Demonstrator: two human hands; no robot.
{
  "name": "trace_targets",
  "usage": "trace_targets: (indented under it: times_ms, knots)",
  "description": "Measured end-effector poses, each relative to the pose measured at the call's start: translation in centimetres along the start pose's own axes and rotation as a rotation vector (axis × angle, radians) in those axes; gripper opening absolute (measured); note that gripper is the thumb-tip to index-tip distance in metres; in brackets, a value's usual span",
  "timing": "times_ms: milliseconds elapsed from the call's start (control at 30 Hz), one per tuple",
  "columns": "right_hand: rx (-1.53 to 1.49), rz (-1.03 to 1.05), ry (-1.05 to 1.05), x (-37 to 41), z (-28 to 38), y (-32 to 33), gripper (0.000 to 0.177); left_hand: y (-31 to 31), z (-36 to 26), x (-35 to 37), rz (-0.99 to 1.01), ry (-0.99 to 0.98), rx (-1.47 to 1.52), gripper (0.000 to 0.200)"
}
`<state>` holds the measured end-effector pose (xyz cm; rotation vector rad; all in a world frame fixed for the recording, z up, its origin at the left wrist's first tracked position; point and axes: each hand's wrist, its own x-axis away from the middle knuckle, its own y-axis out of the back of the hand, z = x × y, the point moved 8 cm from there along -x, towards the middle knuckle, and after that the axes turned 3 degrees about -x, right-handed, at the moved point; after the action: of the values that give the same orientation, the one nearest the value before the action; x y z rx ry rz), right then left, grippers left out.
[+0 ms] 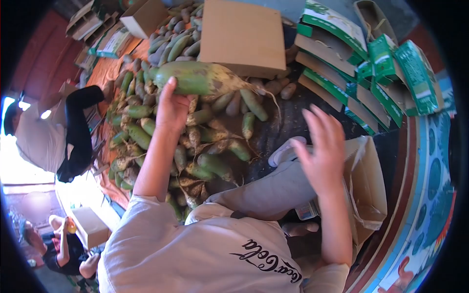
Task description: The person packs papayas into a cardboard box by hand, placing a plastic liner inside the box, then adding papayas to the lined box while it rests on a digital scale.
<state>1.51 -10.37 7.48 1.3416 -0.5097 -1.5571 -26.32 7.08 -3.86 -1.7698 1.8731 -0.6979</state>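
My left hand (172,108) grips a large green radish (207,79) near its thick end, its thumb lying across the green skin. The radish lies sideways in the air, with its pale, earth-stained root end and a long thin root trailing to the right. Raised on the right, my right hand (323,144) holds nothing, its fingers apart. Below and around the held radish spreads a heap of radishes (141,134), many with soil and thin roots on them. An open cardboard box (364,188) stands beside my right forearm.
A cardboard box (242,36) sits at the heap's far side. Several green-and-white cartons (337,29) are stacked at upper right. Two other people sit on the left, one in a pale shirt (41,139) and one in dark clothes (61,249). My bent leg (266,190) crosses before me.
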Motion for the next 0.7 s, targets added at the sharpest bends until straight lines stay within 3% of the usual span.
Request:
trace_targets:
  times_ms: [100, 300, 367, 500, 600, 700]
  knots:
    - [0.095, 0.029, 0.116, -3.1, 2.8, -1.5, 0.077, -5.6, 3.0, 2.2, 0.056, 0.097, 0.056, 0.047]
    - [-0.122, 0.117, -0.153, -2.8, -2.1, -2.6, 0.077, -12.1, 4.8, 4.4, 0.33, 0.161, 0.002, 0.055]
    - [-0.18, 0.034, -0.084, -2.2, -3.0, -1.3, 0.077, -13.0, 5.1, 4.4, 0.418, 0.257, 0.044, 0.054]
    - [-0.261, 0.089, -0.172, -1.0, -4.8, -0.1, 0.077, -13.3, 4.9, 3.1, 0.298, 0.08, -0.179, 0.037]
    - [-0.399, 0.129, -0.259, -0.2, -5.3, 0.3, 0.073, -13.3, 4.2, 1.9, 0.226, -0.187, -0.334, 0.027]
    - [-0.654, 0.142, -0.354, 0.8, -6.4, -0.3, 0.068, -13.2, 5.4, 0.7, 0.219, -0.085, -0.339, 0.021]
